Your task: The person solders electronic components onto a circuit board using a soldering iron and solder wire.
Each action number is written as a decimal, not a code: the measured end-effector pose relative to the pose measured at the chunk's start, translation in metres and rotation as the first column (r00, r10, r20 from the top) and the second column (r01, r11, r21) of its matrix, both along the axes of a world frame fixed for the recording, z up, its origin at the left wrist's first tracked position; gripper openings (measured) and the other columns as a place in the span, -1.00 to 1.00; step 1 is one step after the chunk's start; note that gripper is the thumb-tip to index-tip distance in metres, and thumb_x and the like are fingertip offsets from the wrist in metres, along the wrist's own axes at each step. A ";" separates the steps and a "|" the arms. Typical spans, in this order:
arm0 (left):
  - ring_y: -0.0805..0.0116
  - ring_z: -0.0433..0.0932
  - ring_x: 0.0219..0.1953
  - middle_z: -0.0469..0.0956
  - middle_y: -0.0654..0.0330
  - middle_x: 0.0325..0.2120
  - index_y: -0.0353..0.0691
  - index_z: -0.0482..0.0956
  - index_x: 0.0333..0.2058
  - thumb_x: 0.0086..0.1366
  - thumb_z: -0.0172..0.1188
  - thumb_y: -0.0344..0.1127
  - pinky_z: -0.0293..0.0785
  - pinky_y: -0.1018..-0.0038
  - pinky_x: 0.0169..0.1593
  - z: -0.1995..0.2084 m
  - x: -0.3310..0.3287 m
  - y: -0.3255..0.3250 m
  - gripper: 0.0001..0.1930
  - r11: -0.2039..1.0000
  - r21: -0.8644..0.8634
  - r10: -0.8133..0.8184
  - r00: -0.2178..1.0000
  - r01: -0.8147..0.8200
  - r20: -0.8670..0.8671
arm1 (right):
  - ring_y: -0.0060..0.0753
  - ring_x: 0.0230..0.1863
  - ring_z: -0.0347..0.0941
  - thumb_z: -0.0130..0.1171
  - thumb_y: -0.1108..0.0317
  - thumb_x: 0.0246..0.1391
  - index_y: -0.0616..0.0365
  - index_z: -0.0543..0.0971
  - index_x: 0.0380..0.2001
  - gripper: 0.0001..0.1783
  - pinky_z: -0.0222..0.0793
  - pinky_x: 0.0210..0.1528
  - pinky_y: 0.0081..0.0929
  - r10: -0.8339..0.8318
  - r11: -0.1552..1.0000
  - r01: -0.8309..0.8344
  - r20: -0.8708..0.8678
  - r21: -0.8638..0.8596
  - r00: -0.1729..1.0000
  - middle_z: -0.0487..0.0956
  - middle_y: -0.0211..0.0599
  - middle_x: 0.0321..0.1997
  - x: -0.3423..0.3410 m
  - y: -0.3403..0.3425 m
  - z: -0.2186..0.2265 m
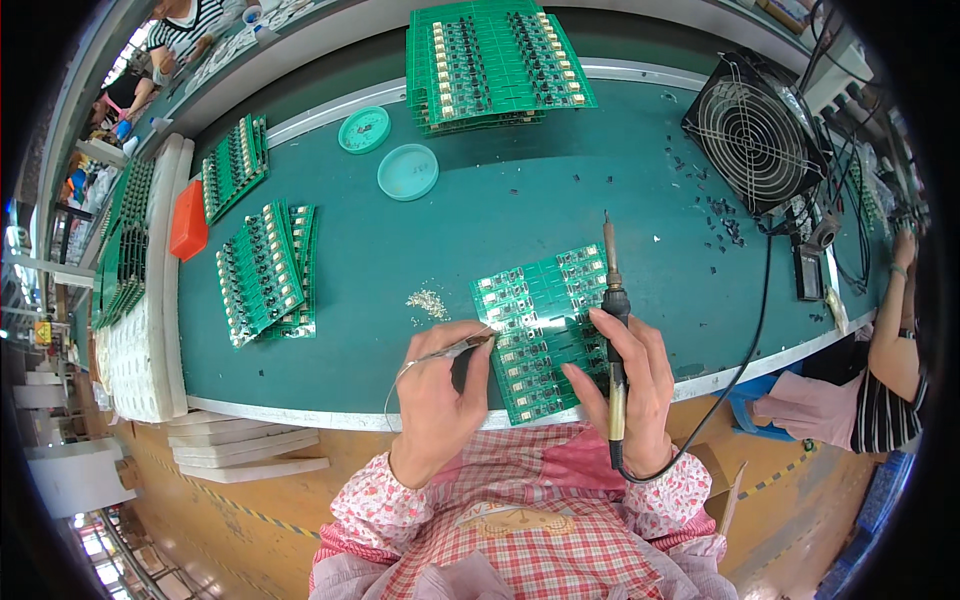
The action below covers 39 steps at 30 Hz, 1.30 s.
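A green circuit board panel (556,342) with rows of small parts lies near the table's front edge, between my hands. My left hand (441,392) is closed on metal tweezers (442,352), whose tips reach the panel's left edge. A thin wire-like curve hangs by that hand; whether it is solder wire I cannot tell. In my right hand (643,382) is a soldering iron (615,300), held with its tip pointing up and away, over the panel's right side. The fingers of that hand rest on or just above the panel. A small heap of pale tiny parts (428,304) lies left of the panel.
Stacked boards (500,65) stand at the back, with more boards (262,275) at left. Two round green lids or dishes (408,172) sit near the back, a red box (187,222) at left. A fan (750,130) and scattered black parts (722,222) occupy the right. The iron's cord (752,345) trails there.
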<state>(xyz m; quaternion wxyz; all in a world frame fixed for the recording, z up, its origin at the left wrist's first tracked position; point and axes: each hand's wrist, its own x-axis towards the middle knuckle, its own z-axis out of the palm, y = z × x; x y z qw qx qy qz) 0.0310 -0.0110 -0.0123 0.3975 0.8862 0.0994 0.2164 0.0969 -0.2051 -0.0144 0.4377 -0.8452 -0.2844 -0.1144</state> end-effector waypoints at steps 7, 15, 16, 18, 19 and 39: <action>0.14 0.63 -0.23 0.65 0.11 -0.25 -0.29 0.63 -0.25 0.19 0.26 -0.57 0.51 0.37 -0.12 -0.001 0.002 0.001 -0.86 0.996 0.086 -0.023 1.000 0.022 0.006 | -0.03 -0.06 0.49 0.53 0.45 -0.19 0.13 0.54 0.11 -0.30 0.46 -0.03 -0.22 0.011 1.000 -0.011 -0.011 0.010 1.000 0.52 -0.10 -0.07 0.000 -0.001 0.001; 0.08 0.58 -0.25 0.65 0.13 -0.25 -0.29 0.62 -0.25 0.12 0.30 -0.60 0.49 0.29 -0.16 -0.001 0.002 -0.001 -0.80 0.997 0.070 -0.014 0.999 0.012 0.033 | -0.28 -0.42 0.53 0.40 0.56 -0.05 0.18 0.59 -0.11 -0.62 0.44 -0.37 -0.39 0.034 0.987 -0.055 0.138 0.152 0.990 0.61 -0.27 -0.40 -0.005 -0.012 0.000; 0.08 0.58 -0.25 0.65 0.13 -0.25 -0.29 0.62 -0.25 0.12 0.30 -0.60 0.49 0.29 -0.16 -0.001 0.002 -0.001 -0.80 0.998 0.068 -0.015 0.999 0.012 0.034 | -0.28 -0.42 0.53 0.40 0.56 -0.05 0.18 0.59 -0.11 -0.62 0.44 -0.37 -0.39 0.034 0.987 -0.055 0.139 0.151 0.990 0.61 -0.27 -0.40 -0.008 -0.014 0.000; 0.08 0.58 -0.26 0.65 0.13 -0.25 -0.28 0.62 -0.25 0.11 0.30 -0.60 0.49 0.29 -0.16 -0.001 0.003 -0.001 -0.80 0.997 0.072 -0.016 0.999 0.013 0.046 | -0.36 -0.54 0.50 0.33 0.50 0.05 0.21 0.59 -0.16 -0.74 0.41 -0.44 -0.43 0.098 0.936 -0.098 0.016 0.338 0.995 0.62 -0.33 -0.51 -0.012 -0.017 0.001; 0.08 0.58 -0.26 0.65 0.13 -0.25 -0.28 0.62 -0.25 0.11 0.30 -0.60 0.49 0.29 -0.16 -0.001 0.003 0.000 -0.80 0.997 0.072 -0.015 0.999 0.012 0.046 | -0.41 -0.60 0.47 0.26 0.43 0.14 0.22 0.59 -0.20 -0.83 0.38 -0.47 -0.46 0.093 0.925 -0.097 0.027 0.367 0.995 0.62 -0.37 -0.58 -0.011 -0.014 0.002; 0.07 0.58 -0.28 0.65 0.12 -0.26 -0.28 0.61 -0.24 0.12 0.30 -0.61 0.49 0.30 -0.17 -0.003 0.003 -0.001 -0.78 0.998 0.060 -0.016 0.998 0.013 0.057 | -0.41 -0.50 0.62 0.19 0.45 0.20 0.26 0.47 -0.14 -0.79 0.53 -0.43 -0.46 0.299 0.819 -0.196 -0.109 0.540 0.948 0.66 -0.18 -0.52 -0.015 -0.010 0.002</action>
